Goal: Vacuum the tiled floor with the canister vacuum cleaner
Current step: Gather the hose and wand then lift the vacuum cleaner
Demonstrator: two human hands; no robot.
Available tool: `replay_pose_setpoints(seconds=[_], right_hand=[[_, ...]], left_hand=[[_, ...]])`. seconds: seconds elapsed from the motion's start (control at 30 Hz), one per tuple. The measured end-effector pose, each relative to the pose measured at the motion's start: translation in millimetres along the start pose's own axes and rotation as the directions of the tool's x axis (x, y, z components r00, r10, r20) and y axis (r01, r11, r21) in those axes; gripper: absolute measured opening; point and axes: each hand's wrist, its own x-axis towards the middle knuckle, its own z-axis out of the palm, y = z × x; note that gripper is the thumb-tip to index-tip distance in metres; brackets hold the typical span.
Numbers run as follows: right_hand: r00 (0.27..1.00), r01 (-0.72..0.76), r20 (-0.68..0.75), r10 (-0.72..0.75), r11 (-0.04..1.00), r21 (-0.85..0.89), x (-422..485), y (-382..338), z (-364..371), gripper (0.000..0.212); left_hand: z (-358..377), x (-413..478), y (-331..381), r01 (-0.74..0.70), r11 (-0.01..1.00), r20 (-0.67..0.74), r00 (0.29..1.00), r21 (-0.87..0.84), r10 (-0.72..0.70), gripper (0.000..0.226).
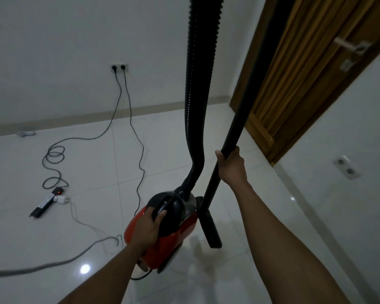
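- So, my left hand (150,224) is wrapped round the top handle of the red canister vacuum (180,229), and my right hand (230,165) is closed round the black wand (246,102). The canister's low centre, just beside the floor nozzle (212,233).
- Worry: the hose (198,84) loops high, so swinging the wand could yank it or knock the wooden door (312,73) on the right.
- Loose cables (130,115) and a power strip (45,204) lie to the left, and rolling over them could snag something or unplug it.
- Open tiled floor (92,163) runs ahead, between cables and door.

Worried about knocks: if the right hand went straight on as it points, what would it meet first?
Probably the ribbed hose, just past the wand the right hand grips; depth unclear.
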Motion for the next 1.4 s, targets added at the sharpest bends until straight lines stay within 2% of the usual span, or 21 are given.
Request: replay_pose_setpoints(seconds=[0.23, 0.5, 0.6, 0.73, 0.83, 0.93, 1.13, 1.27, 1.4], right_hand=[[0.998, 0.042, -0.054, -0.044, 0.999, -0.031, 62, -45, -68, 0.054], [0.986, 0.057, -0.154, -0.057, 0.998, -0.005, 190, -93, -105, 0.058], [0.98, 0.05, -0.192, -0.06, 0.997, -0.055, 247, -113, -118, 0.065], [0.983, 0.044, -0.179, -0.034, 0.998, 0.052, 320, -129, -132, 0.066], [0.983, 0.046, -0.18, -0.024, 0.992, 0.117, 383, -141, -137, 0.061], [0.979, 0.02, -0.206, 0.007, 0.991, 0.13, 467, -151, -141, 0.067], [0.984, -0.006, -0.175, 0.032, 0.989, 0.149, 604, -171, -147, 0.061], [0.985, 0.036, -0.173, -0.006, 0.985, 0.169, 691, -185, -141, 0.056], [0.983, 0.001, -0.179, 0.042, 0.972, 0.233, 783, -199, -133, 0.051]], left_hand=[[3, 69, 110, -0.066, 0.998, 0.021, 0.998, 0.002, 0.066, 0.037], [4, 210, 218, -0.162, 0.987, 0.058, 0.985, 0.003, 0.162, 0.039], [0, 267, 261, -0.201, 0.979, 0.045, 0.979, 0.024, 0.2, 0.038], [-1, 339, 303, -0.235, 0.971, 0.054, 0.971, 0.055, 0.232, 0.038], [1, 401, 327, -0.24, 0.966, 0.054, 0.97, 0.093, 0.236, 0.041], [5, 477, 360, -0.241, 0.961, 0.068, 0.97, 0.135, 0.234, 0.041], [12, 597, 411, -0.234, 0.95, 0.105, 0.971, 0.207, 0.216, 0.042], [16, 669, 443, -0.237, 0.956, 0.118, 0.969, 0.175, 0.218, 0.04], [21, 752, 473, -0.235, 0.961, 0.147, 0.966, 0.146, 0.213, 0.04]])
